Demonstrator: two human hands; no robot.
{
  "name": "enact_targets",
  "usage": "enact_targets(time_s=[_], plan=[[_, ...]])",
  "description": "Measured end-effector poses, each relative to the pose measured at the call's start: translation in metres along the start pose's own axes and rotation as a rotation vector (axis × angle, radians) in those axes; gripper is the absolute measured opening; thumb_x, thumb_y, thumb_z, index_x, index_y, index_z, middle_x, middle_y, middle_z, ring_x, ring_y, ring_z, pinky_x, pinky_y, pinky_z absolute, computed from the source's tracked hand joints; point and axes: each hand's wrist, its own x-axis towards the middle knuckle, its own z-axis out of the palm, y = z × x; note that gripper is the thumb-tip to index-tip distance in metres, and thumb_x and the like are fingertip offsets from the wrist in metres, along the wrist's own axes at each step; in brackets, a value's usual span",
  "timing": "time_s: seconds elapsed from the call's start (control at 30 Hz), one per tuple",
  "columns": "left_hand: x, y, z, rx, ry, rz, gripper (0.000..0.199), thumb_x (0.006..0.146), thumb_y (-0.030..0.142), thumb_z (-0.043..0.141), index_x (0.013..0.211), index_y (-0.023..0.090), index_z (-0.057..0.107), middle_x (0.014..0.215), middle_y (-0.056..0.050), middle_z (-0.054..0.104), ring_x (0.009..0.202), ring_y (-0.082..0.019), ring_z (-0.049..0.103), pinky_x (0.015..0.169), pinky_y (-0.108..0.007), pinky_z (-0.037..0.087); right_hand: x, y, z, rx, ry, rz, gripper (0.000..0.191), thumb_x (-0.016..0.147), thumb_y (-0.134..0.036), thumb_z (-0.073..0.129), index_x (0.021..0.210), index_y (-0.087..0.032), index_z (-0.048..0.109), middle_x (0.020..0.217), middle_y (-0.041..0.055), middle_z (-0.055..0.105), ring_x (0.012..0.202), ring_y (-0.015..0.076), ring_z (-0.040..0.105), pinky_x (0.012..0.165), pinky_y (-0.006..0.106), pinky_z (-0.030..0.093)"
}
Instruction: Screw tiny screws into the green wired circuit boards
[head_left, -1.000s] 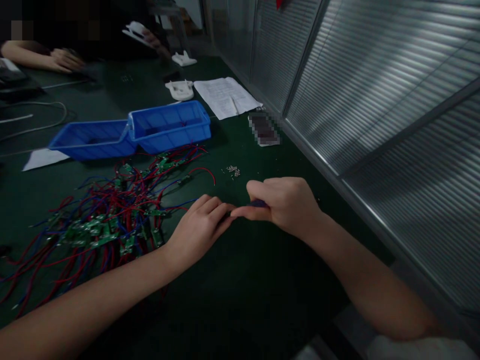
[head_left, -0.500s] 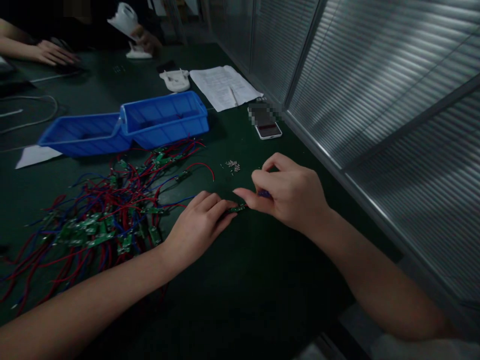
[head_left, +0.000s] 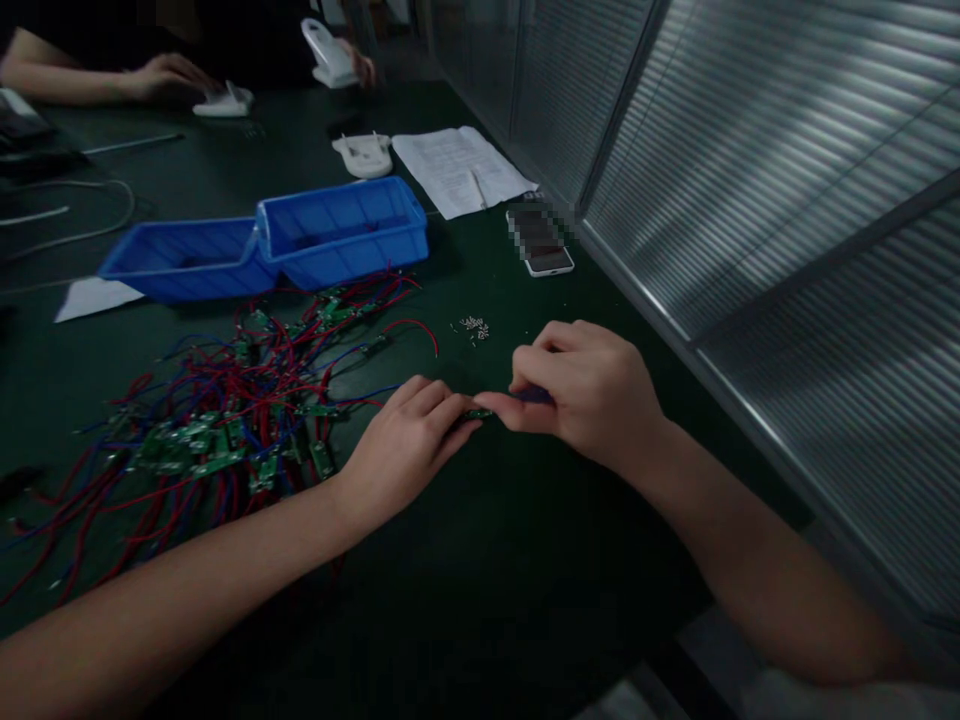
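My left hand [head_left: 409, 435] pinches a small green circuit board [head_left: 478, 413] near the middle of the dark green table. My right hand [head_left: 585, 385] is closed around a dark blue-purple tool [head_left: 534, 394], mostly hidden by the fingers, and its thumb reaches the board's right end. Left of my left hand lies a tangled pile of green boards with red and blue wires [head_left: 225, 430]. One board with a curved red wire [head_left: 375, 344] rests just beyond that hand. A little heap of tiny metal pieces [head_left: 475, 328] sits behind the held board.
Two blue bins [head_left: 345, 262] stand behind the pile. Farther back are a white plastic part [head_left: 364, 155], printed paper [head_left: 457, 170] with a pen, and a phone [head_left: 550, 262]. A glass partition with blinds runs along the right. Across the table, a person's hand holds a white device [head_left: 330, 55].
My right thumb has come against the board beside my left fingers. The view has shifted slightly. Across the table, the person has raised the white device off its base, and their other hand is near that base.
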Motion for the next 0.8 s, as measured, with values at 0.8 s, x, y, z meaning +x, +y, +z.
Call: enact_targets(time_s=[0.8], plan=[[0.0001,0.0016,-0.0013,-0.023,-0.010,-0.025,0.023,0.092,0.033,0.043,0.106,0.020,0.056,0.091,-0.005,0.055,0.086,-0.019,0.045,0.078,-0.034,0.041,0.0037,-0.0051,-0.0077,0.113,-0.213,0.103,0.025,0.094,-0.032,0.030,0.095,-0.017,0.051,0.079,0.0010,0.059,0.066,0.0094,0.053,0.054,0.022,0.027]])
